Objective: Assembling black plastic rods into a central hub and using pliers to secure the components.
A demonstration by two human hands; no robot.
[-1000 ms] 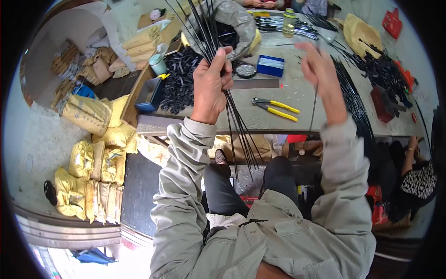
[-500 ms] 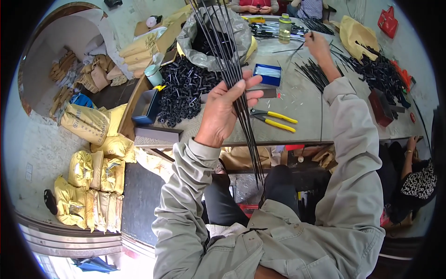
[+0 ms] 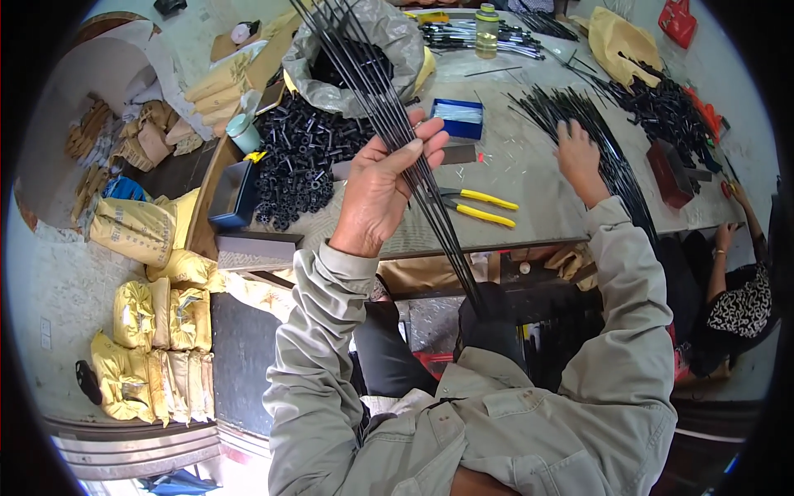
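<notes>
My left hand [image 3: 376, 186] is closed around a slanting bundle of thin black rods [image 3: 441, 223], thumb across them and fingertips curled up on the far side. The rods' lower ends hang over the table's near edge above my lap. On the right, my right hand [image 3: 577, 161] lies with fingers stretched out on the left edge of a larger pile of black rods [image 3: 616, 165], and nothing shows gripped in it. Yellow-handled pliers [image 3: 486, 208] lie between my hands. Beyond the left hand sits a blue box of thin clear sticks [image 3: 457, 118].
A heap of short black tubular parts [image 3: 302, 157] covers the table's left, with a grey plastic sack [image 3: 405, 33] behind. A bottle [image 3: 486, 33] stands at the back. More black parts [image 3: 670, 116] and a dark red box [image 3: 668, 174] are right, near another person's arm [image 3: 722, 248].
My right hand has come back toward me from the far part of the table onto the near pile of rods. My left hand still holds its bundle, now slanting more. The view has shifted slightly.
</notes>
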